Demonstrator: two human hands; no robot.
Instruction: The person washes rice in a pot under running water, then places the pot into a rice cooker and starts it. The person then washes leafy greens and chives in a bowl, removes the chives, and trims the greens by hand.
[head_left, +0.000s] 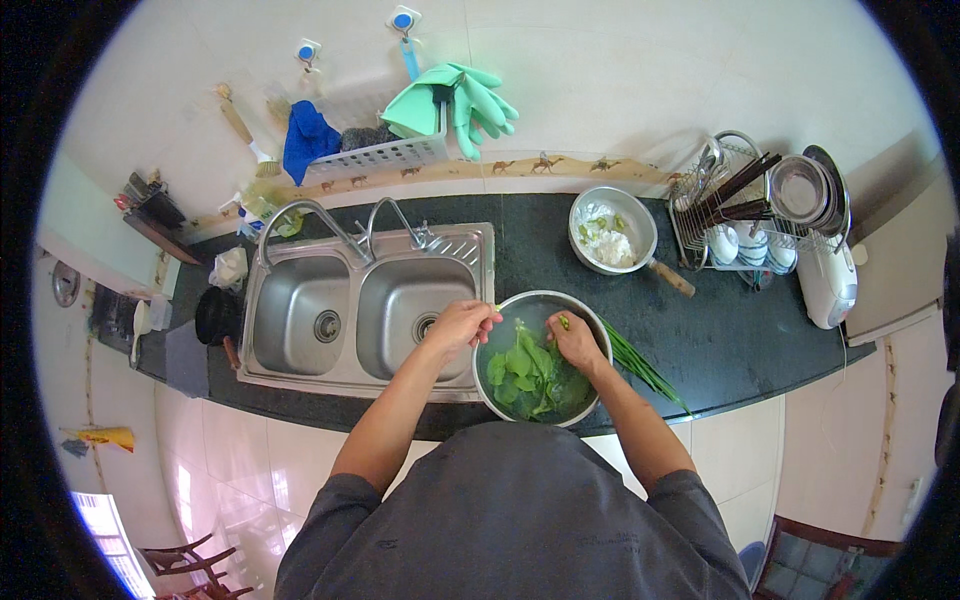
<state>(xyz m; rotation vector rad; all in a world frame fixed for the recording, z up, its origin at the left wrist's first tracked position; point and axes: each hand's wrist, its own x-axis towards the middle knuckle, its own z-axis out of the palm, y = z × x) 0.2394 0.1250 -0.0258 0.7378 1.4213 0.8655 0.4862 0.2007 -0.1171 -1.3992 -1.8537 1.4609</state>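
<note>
A round metal basin of water stands at the counter's front edge, with leafy greens floating in it. My left hand is at the basin's left rim, its fingertips pinched around a tiny pale green piece. Over the right part of the water, my right hand has its fingers curled around small green stalk pieces. Long thin green stalks lie on the counter just right of the basin. Behind it, a metal saucepan with a wooden handle holds something white and green pieces.
A double-bowl steel sink with two curved taps is to the left. At the back right stands a dish rack with bowls and chopsticks, near a white appliance. Green rubber gloves hang from a wall basket.
</note>
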